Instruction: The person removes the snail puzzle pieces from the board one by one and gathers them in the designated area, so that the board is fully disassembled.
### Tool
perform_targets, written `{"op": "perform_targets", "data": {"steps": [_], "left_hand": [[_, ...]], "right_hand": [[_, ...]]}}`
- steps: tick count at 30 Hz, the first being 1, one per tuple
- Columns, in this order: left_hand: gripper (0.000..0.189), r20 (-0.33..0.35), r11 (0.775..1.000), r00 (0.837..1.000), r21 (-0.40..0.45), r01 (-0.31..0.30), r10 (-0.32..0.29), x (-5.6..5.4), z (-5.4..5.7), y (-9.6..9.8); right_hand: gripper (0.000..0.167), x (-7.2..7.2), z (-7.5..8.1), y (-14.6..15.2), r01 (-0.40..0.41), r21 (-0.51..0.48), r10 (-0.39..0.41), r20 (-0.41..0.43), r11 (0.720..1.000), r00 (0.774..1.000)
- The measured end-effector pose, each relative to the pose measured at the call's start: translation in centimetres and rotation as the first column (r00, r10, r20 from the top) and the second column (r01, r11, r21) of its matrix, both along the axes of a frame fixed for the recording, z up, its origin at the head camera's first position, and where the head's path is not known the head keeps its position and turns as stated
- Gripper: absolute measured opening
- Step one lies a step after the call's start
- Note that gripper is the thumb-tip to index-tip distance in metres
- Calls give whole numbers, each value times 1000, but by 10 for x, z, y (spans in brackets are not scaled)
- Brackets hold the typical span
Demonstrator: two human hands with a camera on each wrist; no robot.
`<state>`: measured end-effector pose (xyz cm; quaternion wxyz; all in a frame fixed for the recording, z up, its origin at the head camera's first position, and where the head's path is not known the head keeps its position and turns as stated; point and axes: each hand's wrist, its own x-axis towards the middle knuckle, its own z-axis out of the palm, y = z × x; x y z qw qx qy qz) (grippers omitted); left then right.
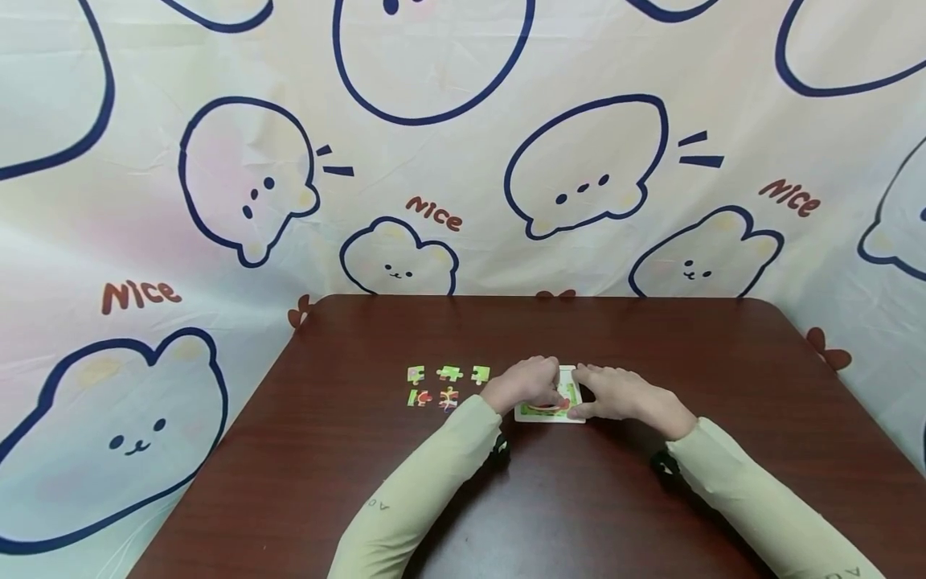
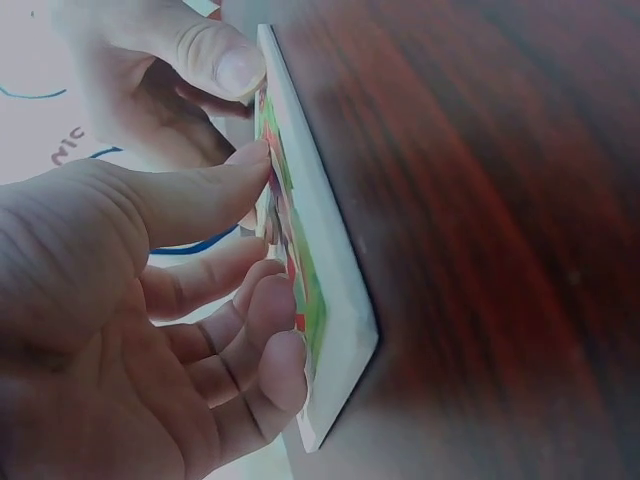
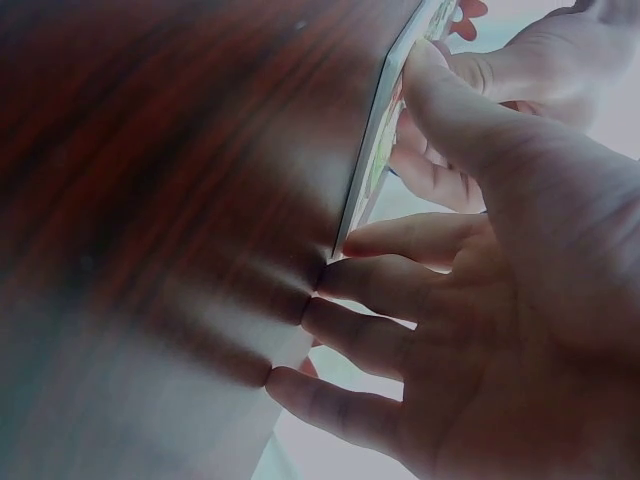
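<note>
A small jigsaw puzzle board [image 1: 531,417] with a white border and a green and red picture lies flat on the table. Over its picture is my left hand [image 1: 526,381], fingers curled in. In the left wrist view, the left thumb and index fingertip pinch at a puzzle piece [image 2: 279,205] on the picture, and the other fingertips rest close along it. My right hand [image 1: 620,392] lies at the board's right side. Its thumb presses on the border, while the straight fingers [image 3: 350,335] touch the far corner and the tabletop.
Several loose puzzle pieces [image 1: 449,373] lie in two short rows left of the board, the nearest one partly behind the left sleeve [image 1: 448,450]. A dark brown wooden table [image 1: 362,338] reaches back to a cloth backdrop [image 1: 477,177] with cartoon drawings.
</note>
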<state>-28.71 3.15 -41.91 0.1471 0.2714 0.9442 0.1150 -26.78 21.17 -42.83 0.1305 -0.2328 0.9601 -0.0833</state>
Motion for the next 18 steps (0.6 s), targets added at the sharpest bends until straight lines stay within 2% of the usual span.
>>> {"op": "perform_targets", "data": {"steps": [8,13,18], "left_hand": [[36,5,998,998,-27,-59,59,1,3,4],[37,14,995,995,17,-101,101,1,0,6],[31,16,993,995,53,-104,103,3,0,5]], "right_hand": [[51,0,1,1,0,3,0,0,1000,1000],[57,0,1,1,-8,9,8,-10,1000,1000],[57,0,0,1,-9,12,10,-21,1000,1000]]}}
